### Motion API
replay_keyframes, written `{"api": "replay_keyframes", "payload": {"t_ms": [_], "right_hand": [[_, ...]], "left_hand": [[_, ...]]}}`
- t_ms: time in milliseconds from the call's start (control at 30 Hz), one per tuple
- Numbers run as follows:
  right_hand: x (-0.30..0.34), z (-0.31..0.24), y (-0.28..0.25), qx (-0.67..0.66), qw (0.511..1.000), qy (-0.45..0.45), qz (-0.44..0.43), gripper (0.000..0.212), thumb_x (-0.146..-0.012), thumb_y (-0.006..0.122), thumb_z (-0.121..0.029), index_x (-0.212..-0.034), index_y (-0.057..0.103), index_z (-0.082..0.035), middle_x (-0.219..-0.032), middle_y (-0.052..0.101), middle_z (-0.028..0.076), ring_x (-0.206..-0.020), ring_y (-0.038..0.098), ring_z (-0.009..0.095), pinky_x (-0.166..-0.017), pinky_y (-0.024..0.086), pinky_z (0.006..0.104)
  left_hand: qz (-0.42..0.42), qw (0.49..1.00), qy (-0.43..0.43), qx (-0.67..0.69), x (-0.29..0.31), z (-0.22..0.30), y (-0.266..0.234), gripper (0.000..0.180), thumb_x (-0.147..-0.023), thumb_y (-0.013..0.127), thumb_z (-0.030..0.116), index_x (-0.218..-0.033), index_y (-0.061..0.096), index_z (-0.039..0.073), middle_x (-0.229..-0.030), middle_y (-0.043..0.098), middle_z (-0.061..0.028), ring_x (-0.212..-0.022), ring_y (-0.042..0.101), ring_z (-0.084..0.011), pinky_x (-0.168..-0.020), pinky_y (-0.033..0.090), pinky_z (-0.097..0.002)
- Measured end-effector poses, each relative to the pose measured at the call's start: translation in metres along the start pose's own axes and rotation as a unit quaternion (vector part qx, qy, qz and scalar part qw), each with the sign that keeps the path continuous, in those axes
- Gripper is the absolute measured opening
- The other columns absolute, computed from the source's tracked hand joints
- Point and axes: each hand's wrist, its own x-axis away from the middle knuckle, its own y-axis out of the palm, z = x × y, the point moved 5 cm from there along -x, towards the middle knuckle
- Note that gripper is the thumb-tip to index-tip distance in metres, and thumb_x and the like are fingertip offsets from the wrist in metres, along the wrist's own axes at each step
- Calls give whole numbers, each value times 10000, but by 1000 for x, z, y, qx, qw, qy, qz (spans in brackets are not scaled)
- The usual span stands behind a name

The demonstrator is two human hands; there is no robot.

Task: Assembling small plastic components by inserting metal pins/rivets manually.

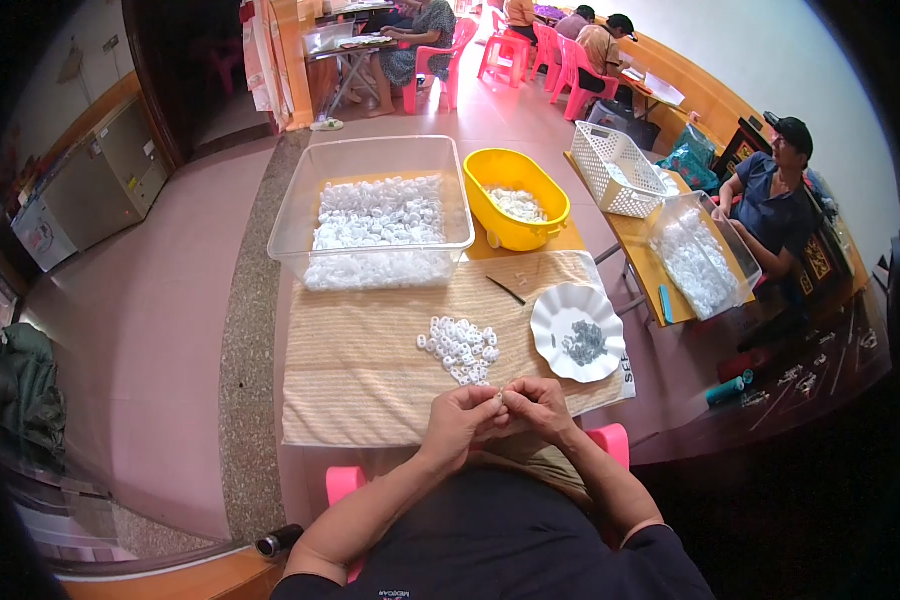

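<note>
Near the front edge of a striped tan towel (370,370), my left hand (458,425) and my right hand (540,408) meet fingertip to fingertip. Both are closed in a pinch around something tiny, mostly hidden by the fingers and too small to name. Just beyond them lies a loose pile of small white plastic pieces (460,345) with holes in them. To its right is a white wavy-rimmed plate (555,310), bearing a heap of tiny grey pieces (585,343). A thin dark stick-like tool (506,290) rests on the towel behind the pile.
A large clear bin (290,215) of white pieces stands at the back, beside a yellow tub (545,238). On the right, a side table (625,240) carries a white perforated basket (610,175) and another clear bin (745,255). A person (785,190) sits there; others sit farther back.
</note>
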Motion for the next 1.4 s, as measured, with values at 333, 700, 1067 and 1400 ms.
{"api": "replay_keyframes", "payload": {"t_ms": [333, 700, 1067, 1400], "right_hand": [[-2, -2, 0, 70, 996, -52, 9, 206, -947, 583, -157, -872, 634, 27, -765, 659, 38, -694, 629, 98, -627, 512, 227], [-5, 2, -6, 65, 996, -61, -8, 203, -948, 591, -164, -921, 636, 32, -808, 659, 45, -702, 630, 93, -636, 518, 212], [-3, -6, -8, 63, 997, -40, -23, 140, -924, 605, -102, -961, 641, 28, -855, 659, 29, -757, 610, 72, -681, 514, 209], [0, -16, -4, 42, 999, -8, -24, 212, -906, 609, -112, -1038, 658, 47, -889, 674, 58, -784, 606, 114, -696, 514, 262]], "left_hand": [[9, 999, 19, -25, 0, 0, 0, 194, -887, 622, 27, -1059, 602, -62, -873, 651, -77, -756, 639, -118, -692, 548, -223], [6, 1000, 5, -10, -1, -1, -2, 209, -866, 666, 47, -1052, 611, -31, -897, 670, -101, -783, 659, -159, -725, 565, -276], [-11, 1000, -4, 3, 1, 2, 2, 178, -902, 616, 40, -1056, 604, -50, -890, 657, -83, -785, 642, -122, -724, 549, -224], [-10, 1000, -12, 13, 1, 4, 3, 176, -900, 615, 33, -1057, 606, -46, -892, 656, -81, -781, 643, -124, -719, 549, -225]]}}
